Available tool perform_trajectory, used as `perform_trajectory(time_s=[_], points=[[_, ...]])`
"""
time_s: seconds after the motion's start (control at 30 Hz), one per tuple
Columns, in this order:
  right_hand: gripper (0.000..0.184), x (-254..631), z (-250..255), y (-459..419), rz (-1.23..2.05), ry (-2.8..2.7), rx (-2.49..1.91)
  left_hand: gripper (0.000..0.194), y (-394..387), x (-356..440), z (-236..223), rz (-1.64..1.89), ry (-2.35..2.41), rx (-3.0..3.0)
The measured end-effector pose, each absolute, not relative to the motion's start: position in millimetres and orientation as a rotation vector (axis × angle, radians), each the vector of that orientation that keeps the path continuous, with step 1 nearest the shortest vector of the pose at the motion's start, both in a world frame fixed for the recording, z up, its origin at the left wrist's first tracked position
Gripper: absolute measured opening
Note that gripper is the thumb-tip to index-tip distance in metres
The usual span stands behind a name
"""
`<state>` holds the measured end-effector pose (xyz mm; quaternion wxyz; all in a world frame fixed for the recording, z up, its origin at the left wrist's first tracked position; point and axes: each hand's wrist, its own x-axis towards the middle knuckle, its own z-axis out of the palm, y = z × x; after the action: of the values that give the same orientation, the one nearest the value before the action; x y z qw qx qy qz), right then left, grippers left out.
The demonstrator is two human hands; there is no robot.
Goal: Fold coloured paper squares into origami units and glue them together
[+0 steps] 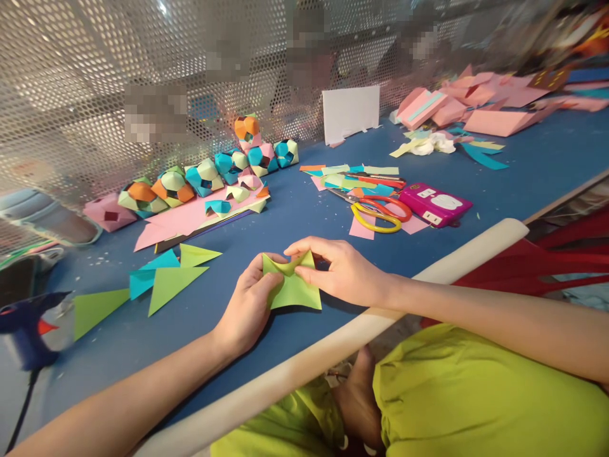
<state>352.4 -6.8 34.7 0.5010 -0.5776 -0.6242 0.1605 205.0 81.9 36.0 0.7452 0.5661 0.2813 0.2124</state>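
A square of light green paper (297, 293) is held between my two hands above the blue table, its top edge bent in a curve. My left hand (254, 298) grips its left side, with the thumb lying on the front of the sheet. My right hand (340, 266) pinches the upper right part between thumb and fingers. To the left lie folded paper triangles: a green one (172, 285), a smaller green one (197, 255), a blue piece (143, 281) and another green one (99, 310).
Folded paper balls (204, 176) line the back by the perforated metal screen (95, 57). Scissors (378, 216), paper strips and a purple case (435, 204) lie beyond my right hand. A glue gun (31, 330) is at far left. A pale rounded edge (304, 365) borders the table.
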Motion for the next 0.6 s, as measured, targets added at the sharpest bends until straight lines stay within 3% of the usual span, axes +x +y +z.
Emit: perform_trajectory(time_s=[0.4, 0.6], points=[[0.033, 354.6, 30.1, -5.9, 0.571, -1.355, -1.402, 0.015, 84.1, 203.4, 33.9, 0.481, 0.658, 1.297], [0.031, 355.0, 27.5, -3.7, 0.591, -1.279, -1.354, 0.026, 85.0, 203.0, 30.8, 0.514, 0.658, 1.322]])
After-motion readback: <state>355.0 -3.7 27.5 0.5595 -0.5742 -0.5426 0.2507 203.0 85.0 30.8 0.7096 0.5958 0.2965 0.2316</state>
